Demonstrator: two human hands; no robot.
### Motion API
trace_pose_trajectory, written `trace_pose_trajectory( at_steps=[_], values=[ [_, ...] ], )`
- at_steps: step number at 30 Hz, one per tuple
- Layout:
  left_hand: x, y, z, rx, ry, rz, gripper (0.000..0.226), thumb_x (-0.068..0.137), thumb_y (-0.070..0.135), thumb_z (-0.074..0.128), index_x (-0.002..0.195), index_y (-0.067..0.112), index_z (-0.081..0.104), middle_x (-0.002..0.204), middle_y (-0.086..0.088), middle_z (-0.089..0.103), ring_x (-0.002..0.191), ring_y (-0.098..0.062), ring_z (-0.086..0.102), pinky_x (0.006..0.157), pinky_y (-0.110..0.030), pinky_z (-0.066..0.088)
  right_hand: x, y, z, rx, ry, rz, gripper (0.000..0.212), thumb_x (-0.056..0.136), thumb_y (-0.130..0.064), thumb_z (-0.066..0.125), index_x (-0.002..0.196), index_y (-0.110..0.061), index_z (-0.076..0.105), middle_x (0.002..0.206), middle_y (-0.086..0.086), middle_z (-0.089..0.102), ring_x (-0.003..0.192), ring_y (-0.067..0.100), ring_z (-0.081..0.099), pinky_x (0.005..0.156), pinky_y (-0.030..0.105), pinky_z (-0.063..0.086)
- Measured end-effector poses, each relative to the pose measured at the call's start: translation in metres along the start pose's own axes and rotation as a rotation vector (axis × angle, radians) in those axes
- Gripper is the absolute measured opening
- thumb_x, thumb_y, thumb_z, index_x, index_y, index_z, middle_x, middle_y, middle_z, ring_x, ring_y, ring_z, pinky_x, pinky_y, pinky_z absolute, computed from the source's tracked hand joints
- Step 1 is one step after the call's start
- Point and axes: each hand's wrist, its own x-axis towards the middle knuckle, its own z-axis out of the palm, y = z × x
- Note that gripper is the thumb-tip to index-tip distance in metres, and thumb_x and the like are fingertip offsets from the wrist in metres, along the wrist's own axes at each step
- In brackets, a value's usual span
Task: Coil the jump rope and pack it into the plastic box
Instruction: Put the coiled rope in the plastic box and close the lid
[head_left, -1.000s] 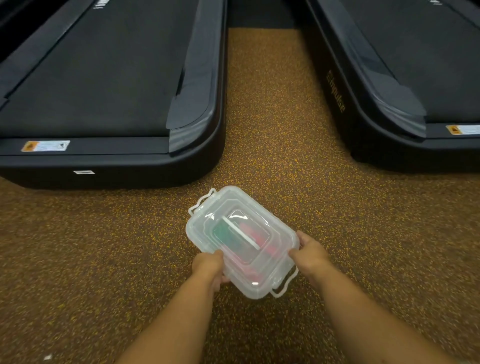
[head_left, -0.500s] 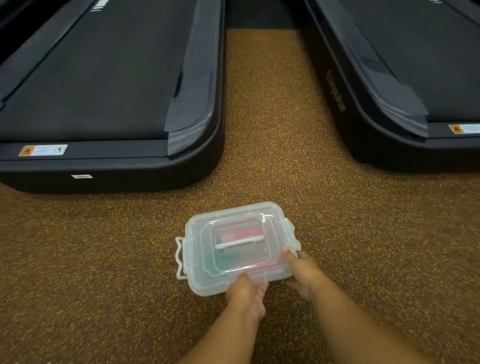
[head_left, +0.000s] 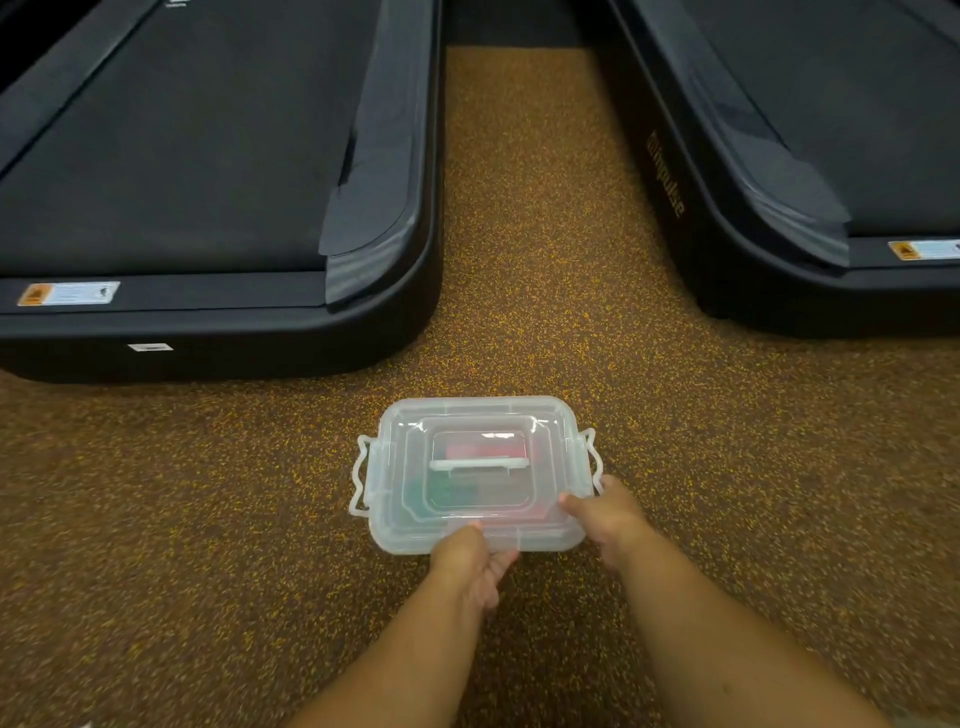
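A clear plastic box (head_left: 550, 431) with its lid on and a white carry handle lies square to me on the speckled floor. Through the lid I make out blurred red and green shapes, the jump rope (head_left: 457, 491) inside. My left hand (head_left: 470, 564) grips the box's near edge from below and in front. My right hand (head_left: 608, 514) holds the near right corner, next to the right side latch. The left latch sticks out free.
Two black treadmills flank the scene: one deck end (head_left: 218, 291) at the left, another (head_left: 810, 270) at the right. A strip of brown speckled floor (head_left: 524, 218) runs between them.
The box has turned from a diagonal pose to square with me and shifted slightly right. My left hand slid from the left end to the near edge; my right hand stayed at the right corner.
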Motion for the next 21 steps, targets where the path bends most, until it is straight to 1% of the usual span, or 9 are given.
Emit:
trace_pose_trajectory(
  at_steps=[2,4,7,11,12,13,15,19,21],
  values=[
    [-0.003,0.0,-0.001,0.001,0.001,-0.008,0.022,0.102,0.006,0.042,0.12,0.002,0.053,0.085,-0.016,0.065,0.07,-0.029,0.064,0.097,-0.044,0.051,-0.002,0.0,0.003,-0.145,0.059,-0.07,0.036,0.086,-0.016,0.067,0.119,-0.014,0.053,0.11,0.006,0.06,0.095,0.025,0.056,0.089,0.04,0.05],
    [-0.005,0.001,-0.002,-0.009,-0.002,-0.013,0.018,0.102,0.006,0.043,0.116,0.003,0.053,0.086,-0.018,0.066,0.069,-0.03,0.065,0.087,-0.04,0.054,-0.007,-0.001,0.005,-0.28,0.105,-0.117,0.037,0.087,-0.023,0.065,0.12,-0.013,0.055,0.114,0.009,0.061,0.099,0.028,0.058,0.092,0.043,0.051],
    [-0.008,0.001,-0.004,-0.016,-0.022,-0.016,0.012,0.102,0.006,0.043,0.109,0.003,0.052,0.082,-0.018,0.064,0.069,-0.029,0.065,0.089,-0.041,0.055,-0.011,-0.002,0.007,-0.434,0.149,-0.141,0.036,0.089,-0.029,0.061,0.12,-0.011,0.055,0.115,0.012,0.06,0.103,0.029,0.059,0.091,0.041,0.051],
    [-0.002,0.001,-0.011,0.039,-0.061,-0.021,0.02,0.1,0.008,0.048,0.115,-0.004,0.055,0.094,-0.022,0.069,0.081,-0.031,0.069,0.065,-0.036,0.061,-0.017,-0.002,0.013,-0.651,0.223,-0.192,0.037,0.097,-0.032,0.048,0.127,-0.01,0.048,0.113,0.014,0.058,0.099,0.028,0.059,0.08,0.037,0.051],
    [0.003,0.001,-0.016,0.07,-0.066,-0.024,0.026,0.099,0.009,0.051,0.121,-0.004,0.054,0.102,-0.023,0.068,0.09,-0.033,0.069,0.071,-0.038,0.062,-0.018,-0.001,0.015,-0.687,0.24,-0.198,0.039,0.097,-0.033,0.046,0.129,-0.01,0.046,0.112,0.014,0.059,0.099,0.028,0.06,0.078,0.036,0.052],
    [0.009,0.002,-0.023,0.093,-0.064,-0.028,0.034,0.097,0.012,0.056,0.128,-0.002,0.052,0.113,-0.025,0.065,0.103,-0.035,0.065,0.083,-0.041,0.058,-0.019,0.0,0.016,-0.702,0.249,-0.202,0.039,0.098,-0.033,0.045,0.129,-0.01,0.046,0.111,0.014,0.06,0.097,0.028,0.061,0.077,0.036,0.053],
    [0.015,0.01,-0.037,0.084,-0.027,-0.017,0.058,0.089,0.02,0.067,0.138,0.001,0.043,0.135,-0.026,0.052,0.126,-0.04,0.05,0.105,-0.049,0.043,-0.02,-0.002,0.015,-0.704,0.253,-0.207,0.037,0.098,-0.032,0.045,0.126,-0.009,0.048,0.11,0.014,0.06,0.094,0.028,0.061,0.074,0.035,0.055],
    [0.025,0.042,-0.065,0.056,0.279,0.22,0.104,0.061,0.03,0.087,0.145,0.011,0.029,0.142,-0.022,0.046,0.126,-0.042,0.049,0.107,-0.056,0.038,-0.018,-0.007,0.011,-0.69,0.227,-0.182,0.036,0.095,-0.033,0.05,0.121,-0.008,0.051,0.113,0.015,0.058,0.095,0.029,0.061,0.079,0.039,0.056],
    [0.026,0.059,-0.073,0.193,0.323,0.376,0.106,0.069,0.027,0.086,0.151,0.018,0.02,0.15,-0.019,0.038,0.132,-0.042,0.043,0.108,-0.058,0.036,-0.017,-0.01,0.009,-0.663,0.207,-0.177,0.037,0.094,-0.032,0.053,0.121,-0.006,0.053,0.114,0.016,0.058,0.095,0.03,0.06,0.079,0.038,0.054]
  ],
)
